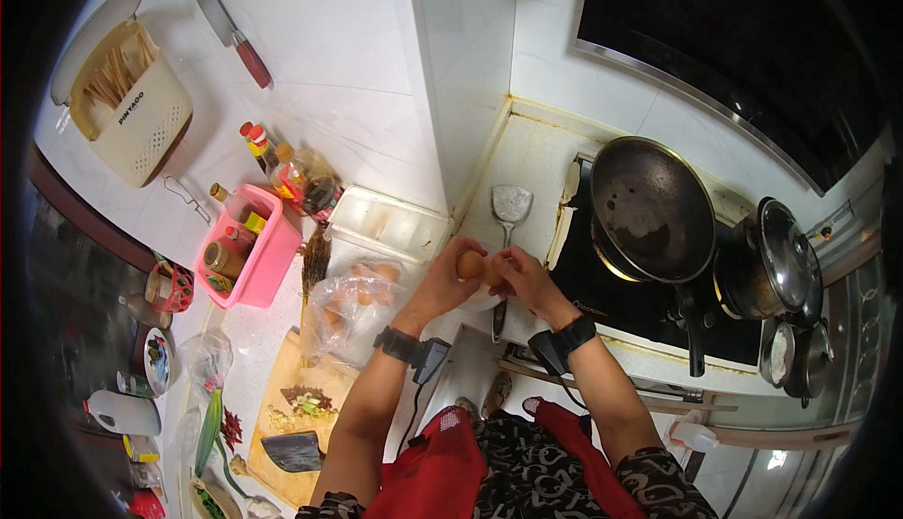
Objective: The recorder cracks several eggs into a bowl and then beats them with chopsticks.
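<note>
In my left hand (448, 279) is a brown egg (470, 265), its rounded side facing up. My right hand (525, 281) meets it, fingertips around a brown shell surface (492, 273); I cannot tell whether that is a second egg or part of the same one. Beneath both hands sits a pale bowl (482, 302), mostly covered by them. A metal spatula (511, 205) lies behind and below my right hand, its handle running toward the counter's front edge. Left of my left hand, a clear plastic bag (353, 307) holds several brown eggs.
A wok (652, 209) and a lidded pot (765, 265) stand on the black cooktop (592, 314). A cutting board (282, 371) bears chopped ingredients and a cleaver blade (293, 452). Farther left are a pink bin (264, 276) of bottles, a white tray (388, 223) and scallions (209, 434).
</note>
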`<action>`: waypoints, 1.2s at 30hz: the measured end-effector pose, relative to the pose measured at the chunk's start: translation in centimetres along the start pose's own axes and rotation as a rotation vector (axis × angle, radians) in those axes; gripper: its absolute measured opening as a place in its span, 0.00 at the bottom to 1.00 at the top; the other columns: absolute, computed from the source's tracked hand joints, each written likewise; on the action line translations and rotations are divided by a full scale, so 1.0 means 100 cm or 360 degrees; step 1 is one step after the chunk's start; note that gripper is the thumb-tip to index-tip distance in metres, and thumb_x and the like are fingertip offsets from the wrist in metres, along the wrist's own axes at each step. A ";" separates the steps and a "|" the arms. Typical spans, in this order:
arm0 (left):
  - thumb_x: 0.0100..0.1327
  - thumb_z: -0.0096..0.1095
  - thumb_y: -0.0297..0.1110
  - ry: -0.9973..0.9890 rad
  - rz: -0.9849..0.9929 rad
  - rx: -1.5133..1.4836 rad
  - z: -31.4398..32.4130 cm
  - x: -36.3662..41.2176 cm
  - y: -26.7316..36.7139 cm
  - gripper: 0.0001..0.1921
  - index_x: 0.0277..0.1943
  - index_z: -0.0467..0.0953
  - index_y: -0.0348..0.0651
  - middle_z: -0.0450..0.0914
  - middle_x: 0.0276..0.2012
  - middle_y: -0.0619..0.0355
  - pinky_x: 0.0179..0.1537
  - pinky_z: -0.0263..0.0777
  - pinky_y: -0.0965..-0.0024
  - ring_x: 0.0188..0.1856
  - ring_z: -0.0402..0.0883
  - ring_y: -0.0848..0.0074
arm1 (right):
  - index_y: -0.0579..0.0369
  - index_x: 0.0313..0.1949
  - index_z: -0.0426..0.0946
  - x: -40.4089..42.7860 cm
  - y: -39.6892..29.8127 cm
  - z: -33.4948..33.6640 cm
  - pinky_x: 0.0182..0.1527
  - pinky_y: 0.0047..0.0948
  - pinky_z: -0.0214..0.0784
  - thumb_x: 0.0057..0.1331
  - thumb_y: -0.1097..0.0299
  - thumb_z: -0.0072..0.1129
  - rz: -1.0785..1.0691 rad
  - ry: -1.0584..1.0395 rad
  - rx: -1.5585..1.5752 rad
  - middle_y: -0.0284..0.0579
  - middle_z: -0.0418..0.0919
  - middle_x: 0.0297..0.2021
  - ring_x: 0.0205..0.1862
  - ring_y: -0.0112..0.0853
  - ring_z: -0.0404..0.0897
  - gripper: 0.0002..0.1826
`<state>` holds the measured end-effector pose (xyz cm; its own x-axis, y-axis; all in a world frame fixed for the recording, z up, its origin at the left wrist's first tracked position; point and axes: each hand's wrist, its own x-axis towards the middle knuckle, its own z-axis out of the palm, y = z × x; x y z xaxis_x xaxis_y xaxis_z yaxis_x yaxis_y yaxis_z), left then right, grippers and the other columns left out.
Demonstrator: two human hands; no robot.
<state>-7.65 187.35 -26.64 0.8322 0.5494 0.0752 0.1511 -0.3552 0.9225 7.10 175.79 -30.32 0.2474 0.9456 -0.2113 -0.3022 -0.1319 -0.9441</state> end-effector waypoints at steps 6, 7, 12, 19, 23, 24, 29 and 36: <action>0.51 0.62 0.21 0.0054 -0.0011 0.0119 0.005 0.003 0.007 0.20 0.48 0.69 0.40 0.79 0.42 0.53 0.48 0.73 0.71 0.46 0.79 0.71 | 0.58 0.47 0.69 0.003 -0.005 -0.007 0.31 0.21 0.71 0.71 0.54 0.48 -0.0056 -0.0096 -0.0110 0.40 0.77 0.32 0.29 0.25 0.79 0.18; 0.51 0.62 0.22 0.0097 0.0006 0.0181 0.007 0.004 0.007 0.20 0.48 0.69 0.40 0.79 0.41 0.52 0.47 0.73 0.70 0.45 0.80 0.68 | 0.58 0.47 0.69 0.004 -0.005 -0.008 0.31 0.21 0.71 0.71 0.54 0.48 -0.0056 -0.0101 -0.0111 0.40 0.77 0.32 0.29 0.25 0.79 0.18; 0.52 0.62 0.25 0.0263 0.0027 0.0358 0.011 0.006 0.004 0.19 0.48 0.68 0.40 0.80 0.39 0.48 0.43 0.74 0.66 0.43 0.81 0.59 | 0.62 0.50 0.70 0.006 -0.009 -0.003 0.34 0.22 0.74 0.68 0.62 0.55 -0.0133 -0.0057 -0.0244 0.43 0.79 0.36 0.31 0.27 0.82 0.18; 0.51 0.64 0.23 0.0164 0.0115 0.0320 0.002 0.007 0.005 0.20 0.48 0.68 0.41 0.80 0.40 0.49 0.45 0.74 0.67 0.44 0.81 0.60 | 0.63 0.51 0.71 0.009 -0.005 -0.008 0.36 0.22 0.75 0.59 0.68 0.65 -0.0387 0.0023 -0.0564 0.43 0.80 0.38 0.33 0.27 0.83 0.22; 0.51 0.65 0.23 0.0054 0.0036 0.0266 -0.001 0.009 0.011 0.20 0.48 0.69 0.41 0.79 0.42 0.51 0.47 0.74 0.68 0.46 0.81 0.64 | 0.62 0.51 0.73 0.012 -0.003 -0.011 0.37 0.22 0.75 0.59 0.71 0.62 -0.0324 -0.0018 -0.0454 0.43 0.81 0.38 0.34 0.26 0.83 0.20; 0.51 0.65 0.23 0.0059 0.0035 0.0266 -0.002 0.009 0.012 0.20 0.48 0.69 0.41 0.79 0.42 0.51 0.47 0.74 0.68 0.46 0.81 0.64 | 0.62 0.51 0.73 0.012 -0.003 -0.011 0.37 0.22 0.75 0.59 0.72 0.61 -0.0315 -0.0016 -0.0466 0.43 0.81 0.38 0.34 0.26 0.83 0.19; 0.50 0.64 0.21 0.0083 0.0104 0.0294 -0.007 0.008 0.010 0.20 0.48 0.70 0.41 0.79 0.43 0.51 0.48 0.73 0.68 0.46 0.80 0.65 | 0.62 0.50 0.74 0.016 -0.004 -0.014 0.37 0.24 0.75 0.60 0.73 0.58 -0.0571 -0.0042 -0.0705 0.44 0.81 0.37 0.35 0.28 0.83 0.18; 0.46 0.55 0.14 -0.0085 0.0437 0.0665 -0.012 0.003 0.001 0.21 0.46 0.70 0.40 0.77 0.41 0.52 0.45 0.73 0.67 0.44 0.78 0.60 | 0.59 0.43 0.74 0.016 -0.008 -0.001 0.33 0.32 0.74 0.61 0.75 0.49 -0.1344 0.0123 -0.2007 0.46 0.75 0.36 0.33 0.41 0.79 0.10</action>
<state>-8.04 188.34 -26.13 0.8956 0.3575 0.2647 0.1142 -0.7599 0.6399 7.84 177.43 -29.90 -0.0021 0.8598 0.5107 0.8987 0.2256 -0.3761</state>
